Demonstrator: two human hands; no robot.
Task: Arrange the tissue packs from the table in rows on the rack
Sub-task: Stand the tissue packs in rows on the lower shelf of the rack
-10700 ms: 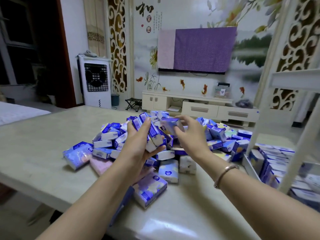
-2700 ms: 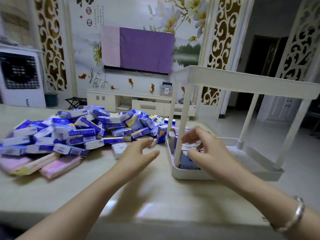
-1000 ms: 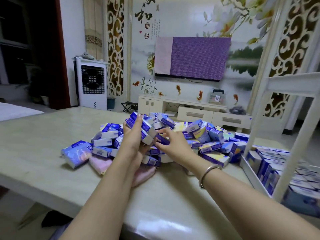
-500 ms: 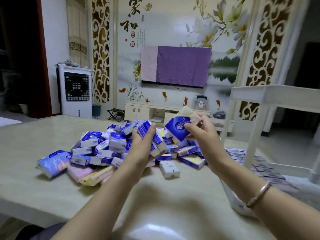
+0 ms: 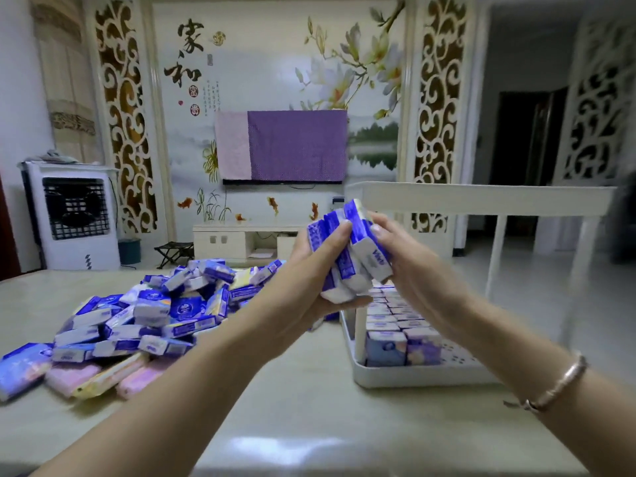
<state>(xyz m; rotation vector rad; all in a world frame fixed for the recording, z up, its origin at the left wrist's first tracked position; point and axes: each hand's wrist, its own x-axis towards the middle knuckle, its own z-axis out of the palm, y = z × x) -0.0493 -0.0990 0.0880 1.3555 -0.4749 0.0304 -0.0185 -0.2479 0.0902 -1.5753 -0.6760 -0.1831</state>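
Observation:
A stack of blue-and-white tissue packs [image 5: 347, 253] is held upright between both hands, above the table and just left of the white rack [image 5: 395, 376]. My left hand [image 5: 309, 284] grips the stack from the left and below. My right hand [image 5: 409, 270] presses on it from the right. A loose pile of tissue packs [image 5: 155, 311] lies on the table [image 5: 309, 414] at the left. The rack's bottom tray holds rows of standing packs [image 5: 395, 325] along its left side.
The rack's white upper shelf [image 5: 481, 199] spans above the tray at hand height, with a thin post [image 5: 494, 256] behind. Pink and yellow packs [image 5: 103, 376] lie at the pile's near edge. A bracelet [image 5: 557, 383] is on my right wrist.
My view has swung right toward the rack. Both hands rose and moved right with the packs; the single pack from my right hand now sits against the stack in my left.

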